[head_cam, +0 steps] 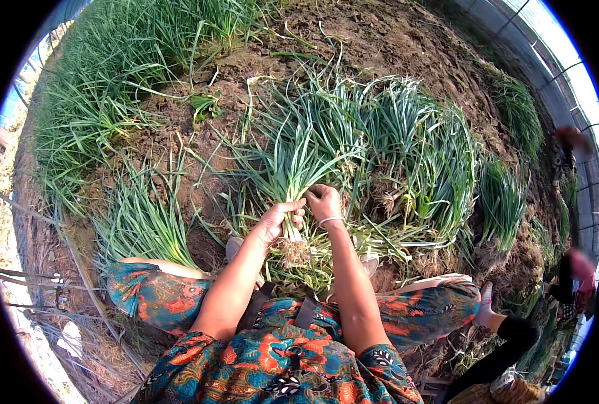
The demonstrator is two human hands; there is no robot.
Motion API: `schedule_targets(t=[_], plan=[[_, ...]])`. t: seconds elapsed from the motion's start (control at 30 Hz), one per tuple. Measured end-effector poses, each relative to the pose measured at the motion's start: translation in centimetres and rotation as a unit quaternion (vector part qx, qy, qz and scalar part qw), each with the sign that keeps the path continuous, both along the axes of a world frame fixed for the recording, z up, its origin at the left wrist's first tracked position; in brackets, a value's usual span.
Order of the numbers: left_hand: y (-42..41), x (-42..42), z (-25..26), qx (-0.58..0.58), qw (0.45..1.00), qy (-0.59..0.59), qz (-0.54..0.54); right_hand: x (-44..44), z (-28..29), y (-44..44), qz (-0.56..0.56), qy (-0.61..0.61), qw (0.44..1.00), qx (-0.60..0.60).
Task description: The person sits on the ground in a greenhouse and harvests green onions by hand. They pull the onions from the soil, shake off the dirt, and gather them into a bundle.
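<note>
My left hand (275,220) is closed around the pale stems of a bunch of leafy allium plants (294,174). The bunch stands upright, its green leaves fanned out away from me and its tan roots (293,252) hanging below the hand. Close against the right side of the stems is my right hand (325,203), with fingers curled and a pale band at the wrist. Whether those fingertips pinch a leaf is hidden. Bundles of the same plants (400,121) lie just beyond, and loose trimmed leaves (375,242) litter the ground under my hands.
Another bundle (143,217) lies by my left knee, and one (501,202) at the right. Growing plants (117,65) fill the upper left beside bare soil (380,35). A co-worker's leg (506,343) is close at lower right; other people sit along the right edge.
</note>
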State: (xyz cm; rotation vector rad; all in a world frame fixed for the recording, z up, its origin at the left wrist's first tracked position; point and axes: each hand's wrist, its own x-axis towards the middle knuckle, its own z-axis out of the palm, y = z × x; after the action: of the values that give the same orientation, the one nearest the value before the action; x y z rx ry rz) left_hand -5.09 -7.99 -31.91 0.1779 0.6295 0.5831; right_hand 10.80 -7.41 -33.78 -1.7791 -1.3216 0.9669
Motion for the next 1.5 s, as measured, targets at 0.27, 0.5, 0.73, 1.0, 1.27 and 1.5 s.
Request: schedule_targets(t=[0.27,0.5,0.73,1.0,1.27,1.5], plan=[[1.9,-1.7,2.5,0.057,0.982,0.034,0.176,8.3,-5.2,-5.0,-0.419,0.361,0.832,-0.047],[1.9,1.6,-3.5,-0.023,0.954,0.271,0.126,-4.8,-0.5,-5.6,0.061,0.378,0.922,-0.052],[-1.1,1.6,-3.1,-0.125,0.987,-0.002,0.097,-1.4,0.6,-7.8,0.082,0.469,0.803,-0.357],[4.6,-2.8,4.3,0.052,0.983,0.140,0.102,2.8,0.6,-2.5,-0.048,0.298,0.948,-0.102],[4.3,-4.5,-6.3,-0.106,0.977,0.176,0.062,8.2,-4.9,2.0,-0.222,-0.190,0.925,-0.241],[3.0,-3.2,-7.1,-0.147,0.986,0.033,0.074,7.3,-2.7,3.4,-0.157,-0.203,0.961,-0.106]])
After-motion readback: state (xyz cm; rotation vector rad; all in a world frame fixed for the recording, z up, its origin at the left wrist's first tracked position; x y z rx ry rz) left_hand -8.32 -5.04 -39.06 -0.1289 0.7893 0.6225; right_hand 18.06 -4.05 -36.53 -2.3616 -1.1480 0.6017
